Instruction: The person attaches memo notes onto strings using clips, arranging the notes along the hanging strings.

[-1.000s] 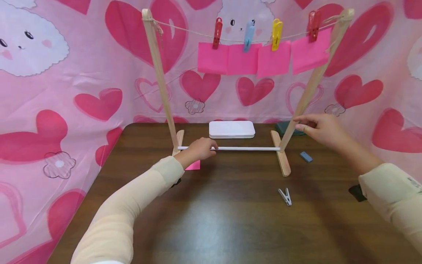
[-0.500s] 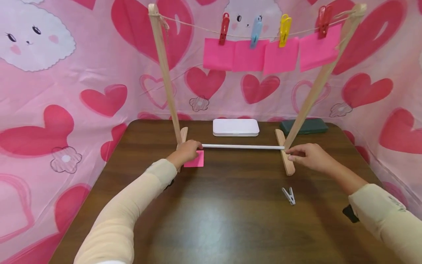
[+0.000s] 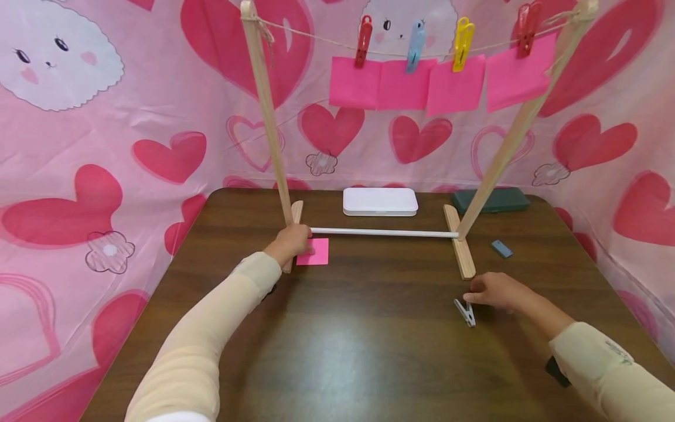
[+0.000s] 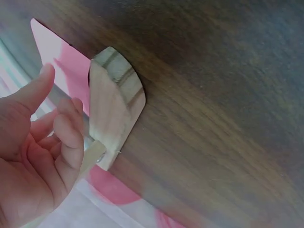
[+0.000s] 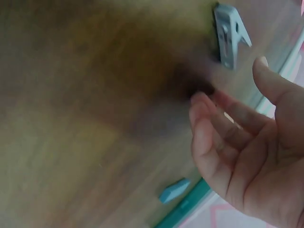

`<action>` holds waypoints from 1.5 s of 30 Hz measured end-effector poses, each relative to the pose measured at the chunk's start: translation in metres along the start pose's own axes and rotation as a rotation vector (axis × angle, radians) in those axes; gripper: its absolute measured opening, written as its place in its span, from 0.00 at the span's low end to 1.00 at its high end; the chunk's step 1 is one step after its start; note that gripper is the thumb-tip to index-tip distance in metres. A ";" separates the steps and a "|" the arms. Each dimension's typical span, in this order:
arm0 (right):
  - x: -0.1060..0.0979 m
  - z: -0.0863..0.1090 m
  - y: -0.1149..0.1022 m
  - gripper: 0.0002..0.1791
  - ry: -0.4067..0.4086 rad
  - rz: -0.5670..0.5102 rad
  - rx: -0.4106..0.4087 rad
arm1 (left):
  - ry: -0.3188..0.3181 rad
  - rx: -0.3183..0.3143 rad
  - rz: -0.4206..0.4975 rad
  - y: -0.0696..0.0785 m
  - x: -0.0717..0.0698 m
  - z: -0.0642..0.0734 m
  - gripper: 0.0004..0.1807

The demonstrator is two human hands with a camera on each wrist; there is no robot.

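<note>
In the head view my left hand [image 3: 293,243] is over the left foot of a wooden stand, at a pink paper square [image 3: 319,252] on the table. The left wrist view shows its thumb apart from its loosely bent fingers and nothing held; whether the thumb touches the paper [image 4: 61,66] I cannot tell. Beside a grey clothespin [image 3: 465,313] is my right hand [image 3: 498,292]. Seen from the right wrist, thumb and fingers are spread, and the clothespin [image 5: 228,35] lies on the table just beyond them, not gripped.
A string between the stand's posts [image 3: 269,117] carries several pink papers [image 3: 403,88] under coloured clothespins [image 3: 462,46]. A white rod [image 3: 385,232] joins the feet. Behind are a white case [image 3: 379,201] and a dark green case [image 3: 498,200]. A small blue block [image 3: 502,249] lies right.
My right hand has come down from the right post towards the grey clothespin. My left hand has shifted left from the rod to the pink paper. The head view has tilted slightly down.
</note>
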State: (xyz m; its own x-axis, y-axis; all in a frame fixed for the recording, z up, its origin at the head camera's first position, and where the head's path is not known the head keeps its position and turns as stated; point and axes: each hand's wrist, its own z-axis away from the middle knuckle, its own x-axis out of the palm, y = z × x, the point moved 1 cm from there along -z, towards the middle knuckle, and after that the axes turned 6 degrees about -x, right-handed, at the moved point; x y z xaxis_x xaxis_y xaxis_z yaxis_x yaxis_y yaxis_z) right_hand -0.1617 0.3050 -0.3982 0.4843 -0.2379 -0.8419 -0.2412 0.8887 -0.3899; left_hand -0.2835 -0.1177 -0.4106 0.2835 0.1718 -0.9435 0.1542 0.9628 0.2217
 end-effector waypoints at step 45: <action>0.007 -0.002 -0.026 0.18 0.146 -0.245 -0.083 | 0.073 0.026 0.298 0.007 0.019 0.013 0.15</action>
State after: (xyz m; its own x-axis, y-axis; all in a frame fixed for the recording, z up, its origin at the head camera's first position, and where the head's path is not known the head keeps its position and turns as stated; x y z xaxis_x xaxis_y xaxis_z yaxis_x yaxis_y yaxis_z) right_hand -0.1536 0.2791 -0.3945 0.4122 -0.5009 -0.7610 -0.2028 0.7639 -0.6126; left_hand -0.2645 -0.1106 -0.4232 0.2512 0.4615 -0.8508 0.0990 0.8622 0.4969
